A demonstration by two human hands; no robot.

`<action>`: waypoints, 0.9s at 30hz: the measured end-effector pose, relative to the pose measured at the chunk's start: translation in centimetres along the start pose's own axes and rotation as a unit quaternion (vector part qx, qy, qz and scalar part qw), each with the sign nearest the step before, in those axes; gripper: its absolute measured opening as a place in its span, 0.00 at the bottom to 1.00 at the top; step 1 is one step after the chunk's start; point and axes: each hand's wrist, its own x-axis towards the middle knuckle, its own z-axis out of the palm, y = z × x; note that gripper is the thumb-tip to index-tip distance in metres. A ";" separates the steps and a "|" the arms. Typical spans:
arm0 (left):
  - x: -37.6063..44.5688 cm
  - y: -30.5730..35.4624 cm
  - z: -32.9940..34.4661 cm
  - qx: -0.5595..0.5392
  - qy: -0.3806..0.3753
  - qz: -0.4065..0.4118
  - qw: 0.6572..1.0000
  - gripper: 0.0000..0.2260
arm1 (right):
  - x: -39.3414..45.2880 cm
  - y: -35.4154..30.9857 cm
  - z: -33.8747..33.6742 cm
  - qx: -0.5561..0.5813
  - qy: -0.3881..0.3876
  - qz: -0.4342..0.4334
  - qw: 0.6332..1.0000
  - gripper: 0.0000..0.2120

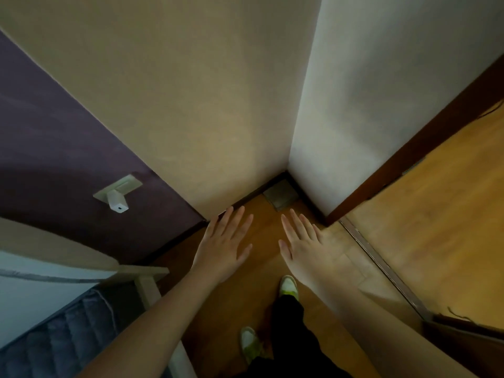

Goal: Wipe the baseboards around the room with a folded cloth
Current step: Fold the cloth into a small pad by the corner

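A white plug adapter [117,205] is seen in a socket on the purple wall at the left. The left hand [222,248] is held out flat, fingers straight and empty; the right hand [304,246] likewise. A folded grey cloth [281,197] is seen lying on the floor in the corner, against the dark baseboard [246,201]. With wiping apparently not begun, the stretch below the adapter could be missed, or the plug knocked

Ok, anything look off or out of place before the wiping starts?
Yes: the folded cloth lies on the floor in the corner, while the left hand and right hand are open and hold nothing.
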 end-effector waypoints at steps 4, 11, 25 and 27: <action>5.6 -1.4 1.7 0.014 0.004 0.013 1.000 0.30 | 5.9 1.7 2.5 0.012 -0.015 -0.003 1.000 0.30; 13.8 -3.6 9.9 0.030 0.000 0.047 0.998 0.30 | 12.9 4.2 11.1 0.013 -0.039 0.030 0.999 0.31; 27.0 -6.5 35.9 0.021 0.003 0.059 0.998 0.30 | 26.9 10.7 37.2 0.017 -0.012 0.065 0.998 0.31; 29.1 -6.8 39.1 0.021 0.006 0.061 0.998 0.30 | 29.6 12.0 41.0 -0.001 -0.012 0.064 0.998 0.31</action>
